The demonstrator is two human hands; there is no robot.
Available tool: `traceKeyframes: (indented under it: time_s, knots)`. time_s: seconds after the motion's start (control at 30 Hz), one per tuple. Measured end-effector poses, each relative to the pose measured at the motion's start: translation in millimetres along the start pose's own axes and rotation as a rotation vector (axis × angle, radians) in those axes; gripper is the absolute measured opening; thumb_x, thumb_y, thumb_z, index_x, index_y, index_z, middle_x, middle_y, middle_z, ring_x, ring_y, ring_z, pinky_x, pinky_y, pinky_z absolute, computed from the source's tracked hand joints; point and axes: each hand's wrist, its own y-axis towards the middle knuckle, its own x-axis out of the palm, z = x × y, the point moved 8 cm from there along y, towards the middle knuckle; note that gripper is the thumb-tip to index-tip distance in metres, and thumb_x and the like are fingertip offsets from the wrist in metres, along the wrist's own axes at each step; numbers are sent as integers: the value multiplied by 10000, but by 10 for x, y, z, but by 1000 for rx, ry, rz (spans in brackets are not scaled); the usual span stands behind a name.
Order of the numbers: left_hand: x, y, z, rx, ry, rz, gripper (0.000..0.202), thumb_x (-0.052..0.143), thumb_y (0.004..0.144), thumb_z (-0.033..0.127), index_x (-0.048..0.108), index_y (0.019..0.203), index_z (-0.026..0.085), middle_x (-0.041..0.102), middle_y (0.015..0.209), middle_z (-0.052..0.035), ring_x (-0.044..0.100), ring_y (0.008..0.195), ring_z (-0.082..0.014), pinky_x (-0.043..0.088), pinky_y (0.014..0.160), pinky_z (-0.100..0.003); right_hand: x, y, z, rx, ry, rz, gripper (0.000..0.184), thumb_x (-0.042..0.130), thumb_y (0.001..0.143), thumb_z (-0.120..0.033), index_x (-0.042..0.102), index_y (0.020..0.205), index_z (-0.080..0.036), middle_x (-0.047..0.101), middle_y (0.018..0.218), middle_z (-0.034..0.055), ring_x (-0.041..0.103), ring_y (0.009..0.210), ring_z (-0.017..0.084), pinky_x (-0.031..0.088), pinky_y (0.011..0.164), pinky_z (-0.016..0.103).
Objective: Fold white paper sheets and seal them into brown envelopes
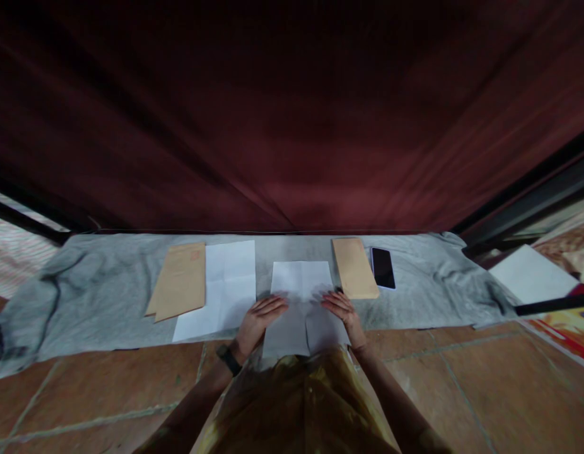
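A white sheet of paper (301, 280) with crossing crease lines lies in front of me, its near end reaching my shirt. My left hand (262, 320) rests on the sheet's left edge, fingers stretched out flat toward the middle. On the opposite edge my right hand (345, 315) lies the same way, fingers extended over the paper. Neither hand grips the sheet visibly. Just beyond the right fingers is a single brown envelope (356, 268). To the left, another creased white sheet (230, 284) lies partly under a few overlapping brown envelopes (183, 280).
A phone (383, 267) with a dark screen lies right of the single envelope. Grey cloth (424, 277) covers the narrow surface. Dark red fabric (292, 126) hangs behind it, with dark bars at both sides. Printed packaging (571, 328) sits at far right; tiled floor (107, 391) is below.
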Motion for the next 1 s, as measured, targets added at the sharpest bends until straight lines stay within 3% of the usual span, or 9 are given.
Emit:
traceKeyframes:
  time_s: [0.2, 0.27, 0.37, 0.43, 0.5, 0.57, 0.63, 0.8, 1.0]
  knots:
    - [168, -106, -21, 11, 20, -131, 568, 457, 896, 5, 648, 1323, 328, 584, 1458, 22, 493, 1388, -171, 367, 1194, -443, 113, -132, -71, -62, -14, -157, 377, 522, 968, -306, 672, 1310, -257, 623, 1408, 89, 548, 1327, 247, 367, 1177, 498]
    - [143, -115, -45, -19, -61, -133, 577, 448, 873, 3, 667, 1301, 320, 589, 1452, 12, 507, 1377, -176, 367, 1189, -441, 83, -170, -56, -32, -12, -176, 359, 538, 958, -322, 692, 1279, -270, 622, 1410, 88, 554, 1324, 256, 354, 1177, 510]
    - [49, -50, -139, -114, -190, -85, 416, 478, 897, 112, 738, 1182, 268, 703, 1297, -31, 624, 1236, -206, 445, 1107, -408, 45, -129, -55, 7, 39, -183, 365, 572, 932, -380, 703, 1253, -264, 672, 1339, 92, 603, 1262, 266, 407, 1130, 490]
    - [-1, 17, -262, -241, -227, -32, 303, 510, 929, 262, 769, 1082, 232, 769, 1130, -59, 695, 1065, -229, 516, 980, -367, 37, -48, 1, 112, 47, -146, 373, 541, 948, -403, 704, 1243, -243, 714, 1258, 99, 645, 1191, 264, 465, 1067, 444]
    - [-25, 64, -412, -411, -236, 35, 327, 528, 926, 412, 777, 927, 200, 787, 930, -67, 706, 876, -232, 538, 812, -322, 22, 23, 113, 286, 1, -55, 373, 479, 978, -406, 732, 1159, -201, 754, 1136, 122, 688, 1091, 266, 506, 988, 399]
    - [-33, 90, -530, -558, -266, 123, 392, 543, 894, 501, 737, 773, 183, 745, 757, -42, 664, 737, -208, 495, 678, -280, 34, 60, 200, 425, -49, 26, 395, 458, 983, -427, 736, 1083, -164, 764, 1034, 140, 708, 1001, 269, 524, 909, 362]
    - [-31, 130, -571, -619, -297, 203, 423, 547, 871, 536, 683, 695, 177, 678, 666, -11, 610, 670, -181, 435, 609, -256, 84, 85, 252, 499, -82, 63, 405, 445, 982, -452, 713, 1060, -159, 759, 958, 128, 709, 914, 254, 522, 825, 325]
    - [-13, 217, -567, -710, -234, 255, 344, 543, 896, 472, 652, 735, 188, 614, 639, 11, 549, 637, -151, 368, 593, -241, 169, 114, 372, 634, -171, 154, 346, 406, 981, -441, 649, 969, -194, 693, 755, 59, 650, 711, 214, 454, 648, 279]
    - [-34, 226, -537, -720, -208, 217, 272, 550, 912, 402, 644, 770, 190, 641, 681, -3, 576, 668, -163, 383, 625, -254, 191, 115, 333, 543, -76, 264, 285, 392, 973, -388, 607, 914, -210, 653, 728, 40, 617, 683, 206, 437, 645, 286]
